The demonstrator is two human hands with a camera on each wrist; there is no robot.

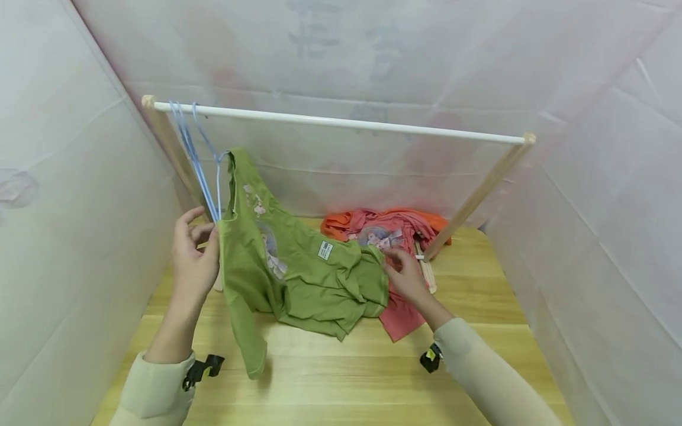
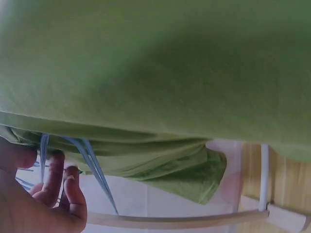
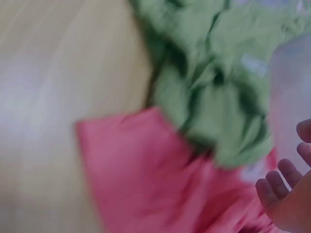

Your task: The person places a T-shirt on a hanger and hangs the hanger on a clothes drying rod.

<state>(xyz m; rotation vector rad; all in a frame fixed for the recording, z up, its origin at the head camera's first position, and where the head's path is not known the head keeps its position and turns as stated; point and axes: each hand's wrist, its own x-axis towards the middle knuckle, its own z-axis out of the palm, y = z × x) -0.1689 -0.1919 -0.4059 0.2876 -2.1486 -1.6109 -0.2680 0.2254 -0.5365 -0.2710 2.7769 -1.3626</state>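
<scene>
A green shirt [image 1: 298, 266] with a printed picture and a white label drapes sideways from a light-blue hanger [image 1: 218, 189], hooked over the white rod at the left. One shoulder of the shirt is on the hanger. At the lower part of the neckline, my left hand [image 1: 194, 254] pinches the hanger wire between thumb and finger; the left wrist view shows the wire [image 2: 43, 150] there, with green cloth covering much of the picture. Near the shirt's far end is my right hand [image 1: 406, 275]. Its fingers [image 3: 279, 184] look loosely bent, with nothing between them in the right wrist view.
The white rod [image 1: 341, 122] spans two wooden posts, the right post [image 1: 479, 195] leaning into view. More blue hangers [image 1: 186, 136] hang at its left end. Pink clothing [image 1: 399, 319] and orange clothing [image 1: 335, 225] lie heaped on the wooden table [image 1: 341, 384]. Pale sheets wall the sides.
</scene>
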